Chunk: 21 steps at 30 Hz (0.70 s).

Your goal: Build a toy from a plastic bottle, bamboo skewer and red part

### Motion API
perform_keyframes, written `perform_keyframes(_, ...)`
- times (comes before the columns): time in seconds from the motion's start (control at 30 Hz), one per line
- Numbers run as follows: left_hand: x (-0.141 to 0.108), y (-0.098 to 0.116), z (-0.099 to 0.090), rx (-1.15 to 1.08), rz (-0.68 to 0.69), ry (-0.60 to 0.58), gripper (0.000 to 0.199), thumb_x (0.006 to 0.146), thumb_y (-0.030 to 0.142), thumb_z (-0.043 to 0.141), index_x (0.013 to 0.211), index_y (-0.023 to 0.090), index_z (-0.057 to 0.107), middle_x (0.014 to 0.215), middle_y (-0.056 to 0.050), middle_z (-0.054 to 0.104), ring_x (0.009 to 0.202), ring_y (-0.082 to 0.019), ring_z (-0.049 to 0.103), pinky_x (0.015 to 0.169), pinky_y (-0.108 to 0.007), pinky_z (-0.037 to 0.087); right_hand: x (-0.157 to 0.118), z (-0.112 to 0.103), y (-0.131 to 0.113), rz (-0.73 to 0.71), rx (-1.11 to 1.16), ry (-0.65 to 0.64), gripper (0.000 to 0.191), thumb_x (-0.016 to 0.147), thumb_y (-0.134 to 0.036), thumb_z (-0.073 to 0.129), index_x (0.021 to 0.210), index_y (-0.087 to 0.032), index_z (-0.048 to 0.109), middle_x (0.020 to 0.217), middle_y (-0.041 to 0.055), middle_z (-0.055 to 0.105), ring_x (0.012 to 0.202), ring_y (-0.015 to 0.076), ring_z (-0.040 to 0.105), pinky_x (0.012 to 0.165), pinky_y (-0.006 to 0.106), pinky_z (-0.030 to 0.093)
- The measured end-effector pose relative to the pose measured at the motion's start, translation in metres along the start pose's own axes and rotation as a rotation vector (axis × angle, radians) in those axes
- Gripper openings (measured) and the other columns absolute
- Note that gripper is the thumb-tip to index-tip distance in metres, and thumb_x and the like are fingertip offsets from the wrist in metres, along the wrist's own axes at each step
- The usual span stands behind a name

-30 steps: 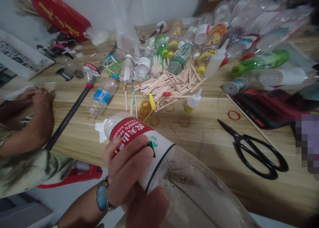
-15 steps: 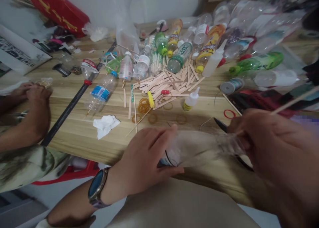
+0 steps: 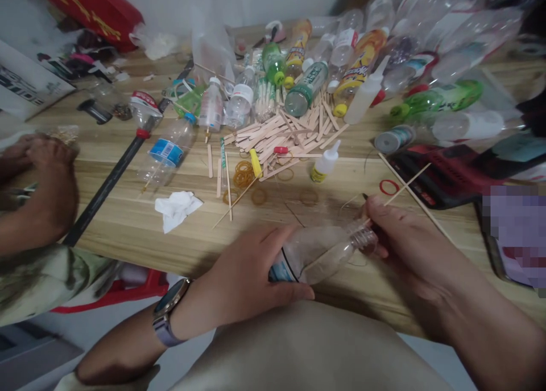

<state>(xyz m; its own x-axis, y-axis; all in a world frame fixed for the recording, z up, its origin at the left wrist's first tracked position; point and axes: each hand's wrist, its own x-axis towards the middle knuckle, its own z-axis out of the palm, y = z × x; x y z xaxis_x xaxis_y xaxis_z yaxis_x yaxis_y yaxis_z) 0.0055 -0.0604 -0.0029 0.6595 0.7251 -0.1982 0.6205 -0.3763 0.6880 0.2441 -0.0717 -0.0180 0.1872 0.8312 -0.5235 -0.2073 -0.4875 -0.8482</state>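
A clear plastic bottle (image 3: 319, 248) with a blue label lies on its side at the table's front edge, its uncapped neck toward the right. My left hand (image 3: 256, 266), wearing a watch, is wrapped round the bottle's labelled end. Beside the neck, my right hand (image 3: 390, 223) pinches a thin wooden skewer (image 3: 408, 184). One end of the skewer sticks up to the right past my fingers; its lower part seems to run into the bottle's mouth, partly hidden by my hand. A small glue bottle (image 3: 325, 163) with a yellow label stands beyond the bottle.
Flat wooden sticks (image 3: 290, 135) lie in a heap with many plastic bottles behind them. Rubber bands (image 3: 244, 175), a crumpled tissue (image 3: 177, 209) and a red rubber band (image 3: 389, 186) are nearby. A black tube (image 3: 106, 189) crosses the left side, near another person's hands (image 3: 46, 155).
My right hand has moved left and away from me, closer to the bottle's neck, with the skewer. The left hand still holds the bottle. The view has shifted slightly.
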Motion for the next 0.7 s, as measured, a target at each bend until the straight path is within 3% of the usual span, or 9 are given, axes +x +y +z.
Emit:
perform_keyframes(0.13, -0.001, 0.004, -0.002, -0.01, -0.007, -0.013, 0.071, 0.085, 0.053, 0.069, 0.144, 0.023, 0.044, 0.142, -0.013, 0.061, 0.127, -0.032, 0.059, 0.101, -0.05, 0.05, -0.004, -0.002, 0.004, 0.057, 0.03, -0.016, 0.059, 0.05, -0.069, 0.088, 0.054, -0.018, 0.059, 0.053, -0.0018, 0.052, 0.047, 0.0079, 0.04, 0.039, 0.018, 0.034)
perform_keyframes(0.3, -0.003, 0.009, -0.003, -0.001, -0.019, -0.009, 0.053, 0.084, 0.047, 0.071, 0.128, 0.022, 0.054, 0.119, -0.009, 0.071, 0.106, -0.029, 0.069, 0.09, -0.045, 0.056, -0.01, -0.003, 0.008, 0.1, 0.065, -0.031, 0.055, 0.047, -0.066, 0.091, 0.053, -0.019, 0.063, 0.055, 0.0001, 0.055, 0.048, 0.0094, 0.041, 0.038, 0.019, 0.037)
perform_keyframes(0.5, -0.009, 0.004, -0.001, 0.042, 0.157, 0.049, 0.042, 0.086, 0.028, 0.065, 0.124, 0.018, 0.052, 0.13, -0.015, 0.06, 0.117, -0.028, 0.061, 0.096, -0.045, 0.055, -0.019, -0.003, 0.009, 0.148, 0.103, -0.021, 0.055, 0.048, -0.065, 0.091, 0.054, -0.018, 0.063, 0.054, 0.0002, 0.056, 0.046, 0.0079, 0.042, 0.037, 0.016, 0.038)
perform_keyframes(0.7, -0.013, 0.0, 0.002, 0.094, 0.28, 0.145, 0.029, 0.086, 0.017, 0.057, 0.114, 0.02, 0.06, 0.12, -0.013, 0.064, 0.11, -0.024, 0.066, 0.091, -0.038, 0.059, -0.025, -0.001, 0.012, 0.203, 0.214, 0.002, 0.057, 0.043, -0.063, 0.095, 0.057, -0.015, 0.068, 0.051, 0.0003, 0.058, 0.042, 0.0059, 0.045, 0.033, 0.012, 0.039)
